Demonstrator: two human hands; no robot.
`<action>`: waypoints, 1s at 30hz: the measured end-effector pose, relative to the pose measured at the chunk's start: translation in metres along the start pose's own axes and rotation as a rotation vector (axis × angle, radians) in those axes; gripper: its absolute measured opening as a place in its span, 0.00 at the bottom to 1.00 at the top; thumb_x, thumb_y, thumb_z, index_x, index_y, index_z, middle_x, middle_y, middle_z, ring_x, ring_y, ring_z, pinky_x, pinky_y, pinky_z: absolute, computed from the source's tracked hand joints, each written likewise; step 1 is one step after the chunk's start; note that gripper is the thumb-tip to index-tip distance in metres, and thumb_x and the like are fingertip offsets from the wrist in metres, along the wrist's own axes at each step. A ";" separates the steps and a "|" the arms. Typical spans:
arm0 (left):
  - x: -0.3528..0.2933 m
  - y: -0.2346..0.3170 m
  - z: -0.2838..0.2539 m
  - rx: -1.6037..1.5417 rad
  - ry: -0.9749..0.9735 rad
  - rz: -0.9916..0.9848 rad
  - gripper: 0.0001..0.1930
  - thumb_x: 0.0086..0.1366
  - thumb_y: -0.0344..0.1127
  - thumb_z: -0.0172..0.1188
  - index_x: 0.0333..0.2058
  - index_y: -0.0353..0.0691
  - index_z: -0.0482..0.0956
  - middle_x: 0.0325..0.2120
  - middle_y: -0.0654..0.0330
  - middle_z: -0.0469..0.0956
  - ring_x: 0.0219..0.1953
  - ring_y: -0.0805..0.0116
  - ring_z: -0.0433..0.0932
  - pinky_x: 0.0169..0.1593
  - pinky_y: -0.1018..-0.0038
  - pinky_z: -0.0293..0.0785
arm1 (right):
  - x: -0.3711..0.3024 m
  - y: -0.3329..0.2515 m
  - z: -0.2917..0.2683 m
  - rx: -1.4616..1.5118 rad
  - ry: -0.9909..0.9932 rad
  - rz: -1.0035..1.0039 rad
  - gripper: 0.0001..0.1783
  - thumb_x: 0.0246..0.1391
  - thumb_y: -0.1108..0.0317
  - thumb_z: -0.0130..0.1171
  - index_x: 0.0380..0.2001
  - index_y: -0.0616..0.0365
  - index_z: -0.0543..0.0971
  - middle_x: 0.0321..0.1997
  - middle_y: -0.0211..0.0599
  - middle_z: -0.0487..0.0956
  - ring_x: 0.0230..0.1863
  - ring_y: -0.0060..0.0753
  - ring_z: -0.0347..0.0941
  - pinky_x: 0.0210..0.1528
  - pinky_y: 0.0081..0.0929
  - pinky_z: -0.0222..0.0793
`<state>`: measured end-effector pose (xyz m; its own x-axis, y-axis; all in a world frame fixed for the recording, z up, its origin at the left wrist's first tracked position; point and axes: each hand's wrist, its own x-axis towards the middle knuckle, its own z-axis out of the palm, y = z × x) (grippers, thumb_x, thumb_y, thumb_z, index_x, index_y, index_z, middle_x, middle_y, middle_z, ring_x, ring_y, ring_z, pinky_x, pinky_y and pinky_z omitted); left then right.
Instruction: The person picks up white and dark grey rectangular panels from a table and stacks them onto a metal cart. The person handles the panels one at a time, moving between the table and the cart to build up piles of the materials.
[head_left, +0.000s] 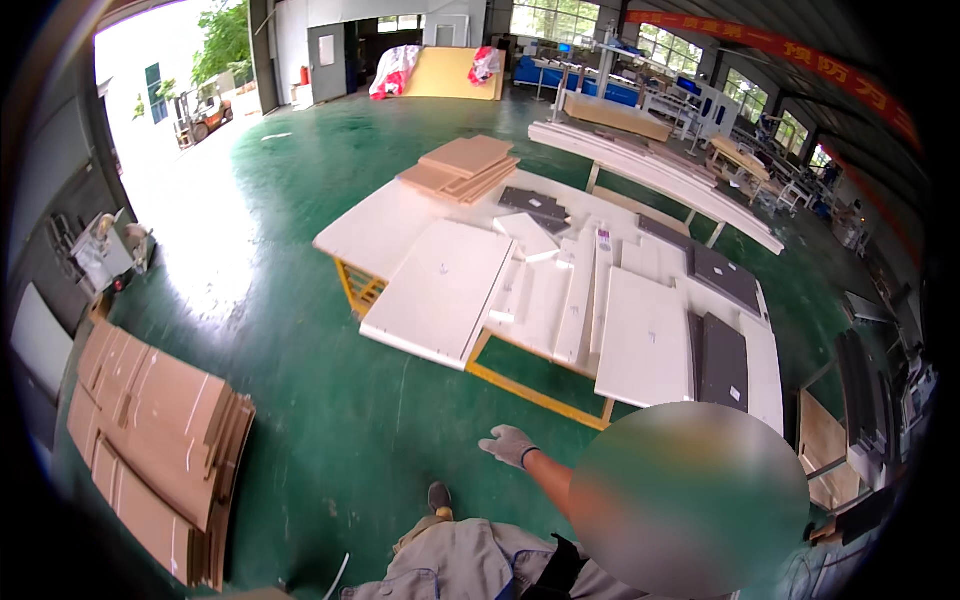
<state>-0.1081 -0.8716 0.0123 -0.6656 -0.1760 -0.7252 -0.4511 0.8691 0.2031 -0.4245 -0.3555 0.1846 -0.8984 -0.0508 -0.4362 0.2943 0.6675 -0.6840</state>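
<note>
My right hand point(508, 446) wears a pale grey work glove and reaches in from the lower right with a bare forearm. It hangs over the green floor, short of the table's near yellow frame. The fingers stretch loosely to the left, apart, with nothing in them. My left hand is out of sight. Beyond the right hand, a work table carries a large white panel point(440, 285) at its left and another white panel point(648, 335) at its right. Dark grey panels point(724, 362) lie beside the latter. A blurred oval covers part of the area right of my forearm.
Brown boards point(465, 165) are stacked on the table's far end. Flattened cardboard point(160, 410) is piled on the floor at left. Long white boards point(650, 180) lie on a rack behind the table. At the right edge, another person's hand point(826, 535) shows below a dark sleeve.
</note>
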 end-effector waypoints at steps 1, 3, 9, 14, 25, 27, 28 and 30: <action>0.024 0.021 -0.020 0.018 -0.017 -0.003 0.14 0.63 0.46 0.60 0.41 0.46 0.84 0.39 0.51 0.85 0.42 0.50 0.85 0.44 0.59 0.80 | 0.017 0.006 -0.022 -0.019 0.000 0.019 0.47 0.53 0.50 0.69 0.66 0.75 0.66 0.41 0.45 0.84 0.34 0.31 0.81 0.40 0.30 0.78; 0.073 0.061 -0.063 0.080 -0.025 0.003 0.15 0.63 0.46 0.60 0.42 0.45 0.84 0.40 0.49 0.85 0.43 0.49 0.85 0.45 0.58 0.80 | 0.044 0.004 -0.065 0.080 0.077 0.090 0.44 0.52 0.46 0.68 0.60 0.73 0.73 0.46 0.51 0.84 0.40 0.40 0.83 0.48 0.35 0.77; 0.241 0.284 -0.220 0.098 0.302 0.144 0.19 0.63 0.48 0.59 0.44 0.38 0.82 0.41 0.42 0.83 0.44 0.41 0.83 0.49 0.54 0.78 | 0.166 0.041 -0.190 0.205 0.084 0.333 0.36 0.52 0.45 0.68 0.48 0.71 0.79 0.29 0.43 0.83 0.28 0.38 0.79 0.38 0.37 0.75; 0.274 0.615 -0.381 -0.467 0.508 0.591 0.23 0.66 0.45 0.60 0.50 0.30 0.79 0.46 0.42 0.81 0.48 0.47 0.82 0.52 0.60 0.78 | 0.349 0.102 -0.270 0.163 0.142 0.269 0.22 0.56 0.53 0.63 0.43 0.62 0.82 0.30 0.43 0.85 0.30 0.42 0.81 0.38 0.43 0.76; 0.541 1.070 -0.512 -0.061 0.494 0.975 0.27 0.63 0.40 0.66 0.58 0.34 0.72 0.57 0.40 0.73 0.58 0.39 0.73 0.61 0.55 0.72 | 0.630 0.087 -0.405 0.613 0.212 0.373 0.18 0.59 0.57 0.65 0.25 0.60 0.75 0.21 0.33 0.77 0.19 0.28 0.73 0.24 0.30 0.74; 0.607 1.131 -0.522 0.001 0.555 0.988 0.29 0.63 0.41 0.65 0.59 0.34 0.71 0.58 0.40 0.72 0.59 0.39 0.73 0.62 0.55 0.71 | 0.653 0.093 -0.420 0.528 0.279 0.352 0.19 0.58 0.56 0.66 0.25 0.60 0.75 0.21 0.33 0.78 0.20 0.27 0.74 0.24 0.30 0.75; 0.638 1.158 -0.524 0.029 0.606 1.005 0.30 0.64 0.42 0.64 0.61 0.33 0.70 0.59 0.41 0.73 0.60 0.40 0.73 0.62 0.55 0.71 | 0.664 0.095 -0.429 0.559 0.321 0.347 0.20 0.58 0.55 0.67 0.25 0.61 0.75 0.22 0.34 0.78 0.20 0.28 0.75 0.24 0.30 0.75; 0.683 1.197 -0.526 0.116 0.565 0.900 0.33 0.63 0.43 0.65 0.63 0.33 0.69 0.62 0.38 0.68 0.63 0.39 0.69 0.65 0.55 0.69 | 0.677 0.093 -0.443 0.634 0.357 0.374 0.22 0.57 0.53 0.67 0.26 0.62 0.76 0.22 0.35 0.79 0.20 0.28 0.75 0.24 0.30 0.75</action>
<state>-1.4150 -0.1942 0.1061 -0.9179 0.3894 0.0767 0.3832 0.8194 0.4263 -1.1500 0.0014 0.0853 -0.7222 0.4035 -0.5618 0.6276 0.0407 -0.7775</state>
